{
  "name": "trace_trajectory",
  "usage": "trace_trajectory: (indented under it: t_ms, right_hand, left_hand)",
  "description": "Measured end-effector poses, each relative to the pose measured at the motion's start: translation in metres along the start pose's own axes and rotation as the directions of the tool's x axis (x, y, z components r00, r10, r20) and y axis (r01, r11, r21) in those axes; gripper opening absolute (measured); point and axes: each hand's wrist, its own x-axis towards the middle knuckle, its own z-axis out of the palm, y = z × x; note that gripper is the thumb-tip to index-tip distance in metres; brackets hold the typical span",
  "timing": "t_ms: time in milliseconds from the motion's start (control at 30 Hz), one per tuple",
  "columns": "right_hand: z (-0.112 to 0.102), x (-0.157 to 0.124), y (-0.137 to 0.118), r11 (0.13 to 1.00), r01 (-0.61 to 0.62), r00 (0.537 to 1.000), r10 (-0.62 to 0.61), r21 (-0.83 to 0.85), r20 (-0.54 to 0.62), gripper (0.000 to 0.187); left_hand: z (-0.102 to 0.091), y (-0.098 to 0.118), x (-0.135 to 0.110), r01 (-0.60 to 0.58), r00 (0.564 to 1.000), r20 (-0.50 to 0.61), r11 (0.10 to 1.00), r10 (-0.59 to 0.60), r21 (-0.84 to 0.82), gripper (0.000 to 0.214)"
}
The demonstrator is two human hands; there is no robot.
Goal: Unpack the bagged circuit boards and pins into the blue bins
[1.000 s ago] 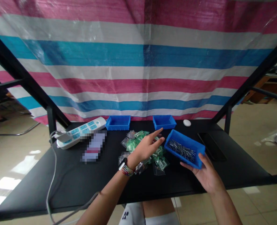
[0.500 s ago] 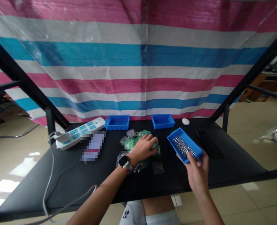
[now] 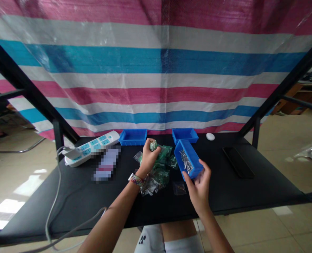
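My left hand [image 3: 147, 157] is closed around a bunch of small clear bags with green parts [image 3: 158, 165], lifted above the black table [image 3: 79, 203]; more bags hang and lie under it. My right hand [image 3: 198, 182] grips the near end of a blue tray [image 3: 189, 163] holding thin metal pins, held just right of the bags and pointing away from me. One clear bag [image 3: 179, 188] lies flat on the table between my hands.
Two more blue trays [image 3: 133, 137] [image 3: 184, 134] stand at the table's back edge. A white power strip [image 3: 91, 147] with cable lies at back left, beside a blurred card. A white round object [image 3: 210, 136] and a black phone [image 3: 237, 162] lie to the right.
My left hand closed on the bags and lifted them. My right hand brought the tray of pins leftward and turned it end-on toward the bags.
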Motion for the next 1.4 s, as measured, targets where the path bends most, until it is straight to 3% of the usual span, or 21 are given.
trace_trajectory:
  t_ms: [167, 400, 500, 667, 767, 833, 900, 1000, 1167, 1233, 1333, 1400]
  right_hand:
    - [0.006, 0.000, 0.004, 0.954, 0.217, 0.972, -0.192, -0.207, 0.132, 0.069]
    - [0.009, 0.007, -0.003, 0.852, 0.423, 0.901, -0.360, -0.310, 0.240, 0.061]
    - [0.009, 0.008, -0.002, 0.860, 0.415, 0.904, -0.351, -0.298, 0.244, 0.063]
    - [0.007, 0.009, -0.004, 0.897, 0.374, 0.919, -0.325, -0.235, 0.223, 0.060]
    - [0.002, 0.010, -0.004, 0.907, 0.353, 0.932, -0.320, -0.228, 0.171, 0.058]
    - [-0.003, 0.012, -0.003, 0.928, 0.298, 0.954, -0.286, -0.224, 0.084, 0.062]
    - [-0.008, 0.015, -0.003, 0.963, 0.194, 0.980, -0.201, -0.186, -0.018, 0.070]
    - [-0.016, 0.023, -0.008, 0.997, 0.042, 0.991, -0.049, -0.058, -0.126, 0.079]
    - [-0.032, 0.039, -0.013, 0.995, -0.061, 0.968, 0.079, 0.085, -0.236, 0.082]
    - [-0.034, 0.046, -0.013, 0.980, -0.096, 0.955, 0.141, 0.175, -0.262, 0.078]
    - [-0.027, 0.061, -0.016, 0.938, -0.128, 0.954, 0.206, 0.322, -0.219, 0.076]
    - [-0.014, 0.076, -0.020, 0.913, -0.160, 0.962, 0.230, 0.375, -0.148, 0.079]
  left_hand:
    - [-0.002, -0.005, -0.002, 0.088, 0.992, -0.074, 0.976, -0.104, -0.200, 0.025]
    - [0.001, -0.004, -0.005, 0.076, 0.986, -0.137, 0.986, -0.097, -0.149, 0.026]
    - [0.003, -0.002, -0.009, 0.031, 0.990, -0.137, 0.999, -0.034, -0.029, 0.025]
    - [0.009, 0.000, -0.016, -0.121, 0.991, -0.031, 0.979, 0.127, 0.162, 0.022]
    - [0.009, 0.003, -0.019, -0.146, 0.989, 0.014, 0.972, 0.146, 0.185, 0.025]
    - [0.007, 0.007, -0.020, -0.143, 0.986, 0.107, 0.973, 0.125, 0.183, 0.026]
    - [0.005, 0.013, -0.022, -0.170, 0.955, 0.271, 0.972, 0.122, 0.161, 0.024]
    - [0.002, 0.023, -0.023, -0.288, 0.863, 0.473, 0.941, 0.176, 0.177, 0.030]
    - [0.006, 0.027, -0.023, -0.462, 0.815, 0.544, 0.790, 0.199, 0.404, 0.040]
    - [0.008, 0.021, -0.023, -0.532, 0.770, 0.612, 0.712, 0.182, 0.458, 0.052]
    - [0.010, 0.009, -0.026, -0.624, 0.695, 0.706, 0.605, 0.139, 0.495, 0.054]
    - [0.012, 0.005, -0.028, -0.652, 0.679, 0.722, 0.560, 0.130, 0.512, 0.051]
